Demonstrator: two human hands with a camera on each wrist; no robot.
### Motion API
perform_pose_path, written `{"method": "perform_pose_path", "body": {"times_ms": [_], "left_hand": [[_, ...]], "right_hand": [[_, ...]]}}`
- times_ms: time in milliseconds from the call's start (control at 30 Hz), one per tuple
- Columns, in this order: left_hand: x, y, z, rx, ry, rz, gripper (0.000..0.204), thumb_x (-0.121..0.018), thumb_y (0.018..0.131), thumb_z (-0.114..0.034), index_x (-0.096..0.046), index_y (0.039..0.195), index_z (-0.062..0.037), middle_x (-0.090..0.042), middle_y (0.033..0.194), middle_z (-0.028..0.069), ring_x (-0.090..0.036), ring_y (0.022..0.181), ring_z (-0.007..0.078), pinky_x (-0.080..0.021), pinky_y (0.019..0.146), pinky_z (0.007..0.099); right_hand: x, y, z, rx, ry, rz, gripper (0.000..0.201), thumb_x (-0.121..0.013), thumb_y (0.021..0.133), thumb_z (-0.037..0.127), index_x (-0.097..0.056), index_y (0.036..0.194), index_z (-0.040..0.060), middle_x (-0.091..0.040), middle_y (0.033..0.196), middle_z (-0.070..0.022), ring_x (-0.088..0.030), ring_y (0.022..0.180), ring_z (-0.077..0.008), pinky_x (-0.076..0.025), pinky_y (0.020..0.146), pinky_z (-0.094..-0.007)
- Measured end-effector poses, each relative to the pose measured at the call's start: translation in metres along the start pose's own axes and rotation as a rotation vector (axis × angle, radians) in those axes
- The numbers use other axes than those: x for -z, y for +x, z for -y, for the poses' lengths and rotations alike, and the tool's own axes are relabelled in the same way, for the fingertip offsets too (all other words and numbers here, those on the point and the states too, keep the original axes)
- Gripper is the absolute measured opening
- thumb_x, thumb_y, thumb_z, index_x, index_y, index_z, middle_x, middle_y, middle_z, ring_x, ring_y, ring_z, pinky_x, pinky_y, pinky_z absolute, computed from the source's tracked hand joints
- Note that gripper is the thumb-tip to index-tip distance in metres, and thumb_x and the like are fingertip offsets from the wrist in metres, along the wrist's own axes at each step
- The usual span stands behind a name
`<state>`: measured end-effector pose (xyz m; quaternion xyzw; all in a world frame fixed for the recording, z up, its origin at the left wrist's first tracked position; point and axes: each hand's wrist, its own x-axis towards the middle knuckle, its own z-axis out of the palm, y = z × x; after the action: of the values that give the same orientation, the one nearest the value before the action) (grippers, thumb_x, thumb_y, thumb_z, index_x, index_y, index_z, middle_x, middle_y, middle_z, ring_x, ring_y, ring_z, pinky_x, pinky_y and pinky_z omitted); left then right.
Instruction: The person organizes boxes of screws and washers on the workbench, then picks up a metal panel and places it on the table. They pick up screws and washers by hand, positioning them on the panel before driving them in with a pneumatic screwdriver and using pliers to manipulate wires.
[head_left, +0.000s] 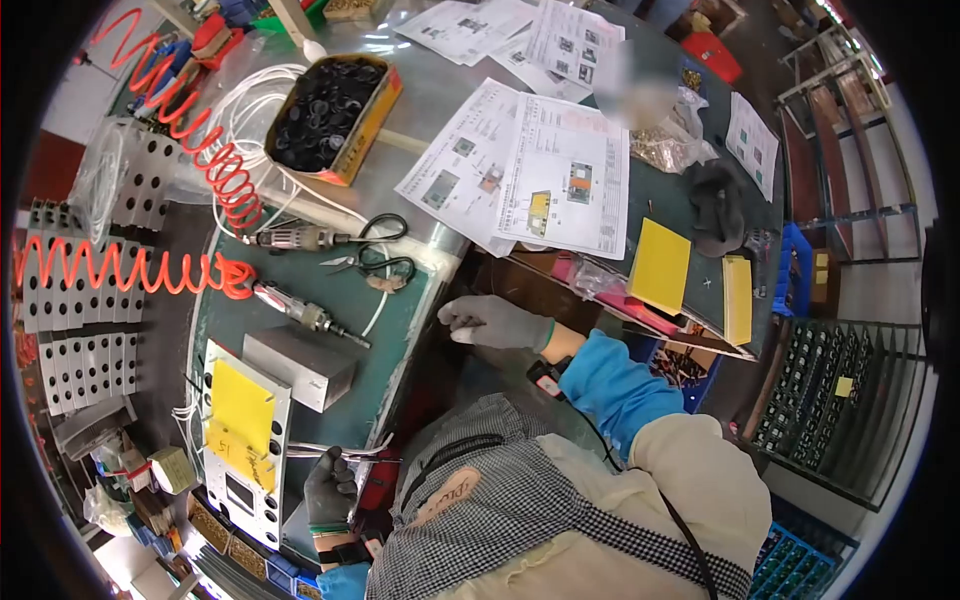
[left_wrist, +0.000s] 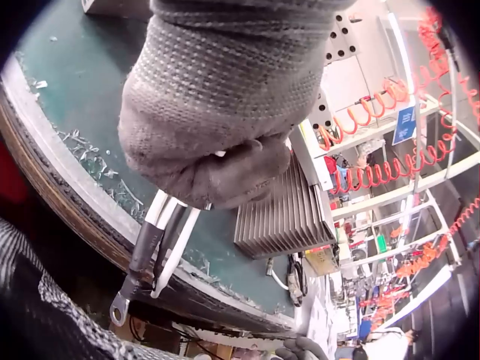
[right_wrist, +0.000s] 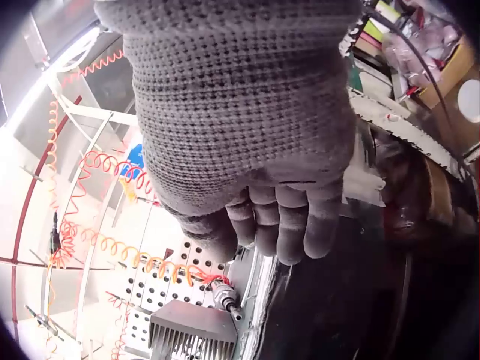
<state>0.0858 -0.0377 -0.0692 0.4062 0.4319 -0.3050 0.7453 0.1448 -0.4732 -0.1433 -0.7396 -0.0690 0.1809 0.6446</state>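
My left hand [head_left: 330,490], in a grey knit glove, grips a few white and dark cables [left_wrist: 169,225] by the table's near edge. One cable ends in a metal ring terminal [left_wrist: 118,309] that juts past the edge. Beside this hand lies a metal panel [head_left: 225,505] with a yellow sheet [head_left: 240,410] on it, and a finned heat sink [left_wrist: 281,214] stands behind. My right hand [head_left: 497,323], gloved too, hovers off the table's right edge, its fingers [right_wrist: 291,232] loosely bent with nothing in them.
Two air screwdrivers [head_left: 290,305] on coiled red hoses and scissors [head_left: 385,255] lie on the green mat. A box of black round parts [head_left: 335,115] stands beyond them. Printed sheets [head_left: 560,180] and yellow blocks [head_left: 660,265] occupy the far-side bench.
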Motion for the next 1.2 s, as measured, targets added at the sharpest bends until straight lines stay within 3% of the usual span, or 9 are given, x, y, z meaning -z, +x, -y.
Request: {"method": "perform_pose_path", "body": {"times_ms": [100, 233, 433, 533, 933, 967, 1067, 1100, 1200], "left_hand": [[-0.009, 0.002, 0.004, -0.017, 0.013, -0.08, 0.021, -0.055, 0.097, -0.022, -0.06, 0.109, -0.0048, -0.058, 0.074, -0.0015, -0.045, 0.056, 0.0052, -0.038, 0.044, 0.0155], [-0.006, 0.006, 0.001, -0.003, 0.004, -0.069, 0.022, -0.056, 0.097, -0.021, -0.061, 0.11, -0.0039, -0.061, 0.076, 0.0003, -0.05, 0.057, 0.0063, -0.04, 0.046, 0.0177], [-0.003, 0.0, -0.001, 0.039, -0.05, -0.114, 0.022, -0.055, 0.097, -0.021, -0.061, 0.107, -0.0032, -0.06, 0.074, 0.0002, -0.05, 0.056, 0.0066, -0.039, 0.044, 0.0176], [0.008, -0.007, -0.001, 0.043, -0.073, -0.105, 0.022, -0.055, 0.097, -0.022, -0.059, 0.108, -0.0035, -0.057, 0.072, -0.0004, -0.048, 0.055, 0.0065, -0.038, 0.043, 0.0173], [0.041, -0.008, 0.006, -0.08, -0.188, -0.105, 0.023, -0.06, 0.095, -0.022, -0.06, 0.11, -0.0051, -0.063, 0.084, 0.0026, -0.052, 0.059, 0.0076, -0.044, 0.046, 0.0171], [0.042, -0.007, 0.005, -0.07, -0.257, -0.012, 0.021, -0.059, 0.094, -0.015, -0.06, 0.112, -0.0032, -0.064, 0.088, 0.0047, -0.058, 0.068, 0.0108, -0.049, 0.053, 0.0201], [0.035, -0.003, 0.005, -0.071, -0.328, -0.106, 0.025, -0.051, 0.093, -0.007, -0.055, 0.118, -0.0015, -0.065, 0.097, 0.0077, -0.061, 0.077, 0.0133, -0.053, 0.063, 0.0224], [0.038, 0.002, 0.004, -0.039, -0.383, 0.108, 0.03, -0.05, 0.09, -0.002, -0.053, 0.12, 0.0021, -0.063, 0.106, 0.011, -0.062, 0.088, 0.0169, -0.054, 0.071, 0.0248], [0.044, 0.004, 0.001, -0.017, -0.397, 0.109, 0.031, -0.049, 0.091, 0.0, -0.052, 0.121, 0.0037, -0.062, 0.112, 0.0135, -0.061, 0.092, 0.0184, -0.055, 0.073, 0.0261]], "right_hand": [[-0.005, 0.011, 0.007, 0.06, 0.072, 0.018, 0.05, -0.064, 0.086, 0.017, -0.051, 0.133, 0.0038, -0.064, 0.106, -0.0102, -0.063, 0.09, -0.0197, -0.051, 0.084, -0.0344], [-0.017, 0.033, -0.001, 0.115, -0.155, 0.1, 0.052, -0.063, 0.086, 0.018, -0.05, 0.136, 0.011, -0.063, 0.095, -0.0115, -0.063, 0.086, -0.0242, -0.052, 0.08, -0.0349], [-0.014, 0.054, 0.007, 0.034, -0.346, 0.247, 0.046, -0.06, 0.086, 0.015, -0.054, 0.131, 0.0094, -0.066, 0.098, -0.0102, -0.065, 0.086, -0.0264, -0.052, 0.082, -0.0369], [-0.018, 0.058, -0.008, 0.136, -0.315, 0.198, 0.041, -0.06, 0.086, 0.015, -0.057, 0.127, 0.0081, -0.068, 0.1, -0.0115, -0.066, 0.089, -0.0273, -0.052, 0.082, -0.0382], [-0.013, 0.073, -0.007, 0.053, -0.245, 0.212, 0.031, -0.061, 0.083, 0.019, -0.065, 0.112, 0.0097, -0.069, 0.089, -0.0133, -0.066, 0.085, -0.0314, -0.052, 0.08, -0.0404], [-0.012, 0.074, -0.005, 0.054, -0.236, 0.204, 0.03, -0.061, 0.082, 0.019, -0.066, 0.111, 0.0098, -0.069, 0.088, -0.0135, -0.066, 0.084, -0.0314, -0.052, 0.079, -0.0404], [-0.013, 0.073, -0.007, 0.052, -0.202, 0.177, 0.029, -0.061, 0.081, 0.019, -0.066, 0.108, 0.0099, -0.069, 0.087, -0.0138, -0.066, 0.082, -0.0313, -0.052, 0.078, -0.0405], [-0.014, 0.073, -0.01, 0.055, -0.197, 0.167, 0.028, -0.061, 0.081, 0.019, -0.067, 0.107, 0.0097, -0.069, 0.087, -0.0138, -0.066, 0.082, -0.0313, -0.052, 0.078, -0.0405], [-0.015, 0.071, -0.01, 0.079, -0.185, 0.124, 0.027, -0.061, 0.081, 0.018, -0.068, 0.106, 0.0095, -0.069, 0.087, -0.0134, -0.067, 0.081, -0.0307, -0.053, 0.077, -0.0404]]}}
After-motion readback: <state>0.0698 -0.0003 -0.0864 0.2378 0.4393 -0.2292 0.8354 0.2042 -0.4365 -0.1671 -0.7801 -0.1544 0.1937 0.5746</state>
